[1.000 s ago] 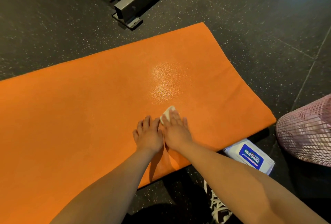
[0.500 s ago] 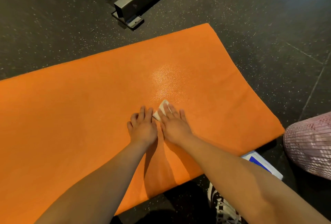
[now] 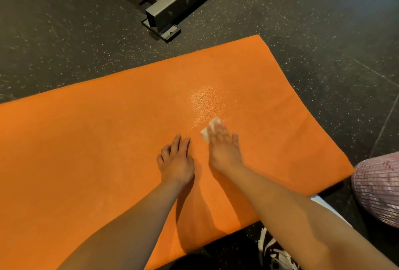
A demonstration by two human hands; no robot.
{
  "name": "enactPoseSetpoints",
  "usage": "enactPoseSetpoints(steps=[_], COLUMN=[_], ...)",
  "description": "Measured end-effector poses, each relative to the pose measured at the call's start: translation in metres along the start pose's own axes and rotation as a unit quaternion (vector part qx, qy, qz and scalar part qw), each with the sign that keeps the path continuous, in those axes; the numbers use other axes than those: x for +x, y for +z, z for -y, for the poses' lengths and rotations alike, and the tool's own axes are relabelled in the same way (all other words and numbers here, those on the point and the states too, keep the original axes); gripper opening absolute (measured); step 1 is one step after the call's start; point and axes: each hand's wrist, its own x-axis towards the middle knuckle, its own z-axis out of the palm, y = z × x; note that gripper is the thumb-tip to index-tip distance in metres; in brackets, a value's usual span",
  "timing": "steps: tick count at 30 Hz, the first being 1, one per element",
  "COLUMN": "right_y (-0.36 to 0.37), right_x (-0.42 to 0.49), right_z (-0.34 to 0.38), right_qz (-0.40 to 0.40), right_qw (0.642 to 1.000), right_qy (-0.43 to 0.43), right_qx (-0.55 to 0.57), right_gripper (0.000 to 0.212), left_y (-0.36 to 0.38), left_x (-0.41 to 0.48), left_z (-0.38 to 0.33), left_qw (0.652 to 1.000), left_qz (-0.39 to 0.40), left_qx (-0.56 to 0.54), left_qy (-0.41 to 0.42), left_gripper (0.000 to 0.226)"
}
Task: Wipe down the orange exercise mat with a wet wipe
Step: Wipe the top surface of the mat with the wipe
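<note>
Your right hand (image 3: 224, 153) pins the wet wipe (image 3: 212, 126) under straight fingers (image 3: 220, 134) near the right end of the orange mat (image 3: 86, 150), whose length runs leftward past your empty, loosely curled left hand (image 3: 176, 161).

Dim room; a glare patch sparkles on the mat (image 3: 129, 140). My right hand (image 3: 224, 150) looks smeared, probably motion; straight edges bow.

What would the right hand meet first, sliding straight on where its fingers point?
Nothing on the mat: the right hand, pressing the wipe, faces only the shiny patch, then the far edge. The metal frame lies beyond, probably slightly left.
</note>
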Motion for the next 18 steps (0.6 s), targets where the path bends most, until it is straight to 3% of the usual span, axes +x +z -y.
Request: enactPoseSetpoints(steps=[3, 6, 9, 11, 15, 18], right_y=[-0.002, 0.006, 0.008, 0.001, -0.011, -0.007], right_x=[0.010, 0.010, 0.011, 0.021, 0.038, 0.036], right_z=[0.002, 0.028, 0.028, 0.013, -0.003, 0.025], right_qz=[-0.028, -0.004, 0.014, 0.000, -0.039, -0.017], right_qw=[0.994, 0.997, 0.992, 0.996, 0.992, 0.996], right_qy=[0.092, -0.015, -0.127, -0.090, 0.103, 0.042], right_qx=[0.054, 0.076, 0.014, -0.007, 0.054, 0.073], right_gripper=[0.072, 0.069, 0.066, 0.069, 0.068, 0.064], left_y=[-0.002, -0.006, -0.009, -0.009, -0.008, -0.009], left_x=[0.006, 0.017, 0.029, 0.034, 0.035, 0.035], left_z=[-0.001, -0.002, 0.000, 0.001, 0.003, 0.003], left_qw=[1.000, 0.999, 0.999, 1.000, 1.000, 1.000], left_qz=[-0.022, -0.040, -0.027, -0.007, 0.008, 0.002], left_qx=[0.009, 0.013, 0.010, 0.007, -0.002, -0.012], left_qy=[0.004, 0.007, 0.016, 0.013, 0.008, 0.008], left_gripper=[0.053, 0.054, 0.056, 0.057, 0.056, 0.055])
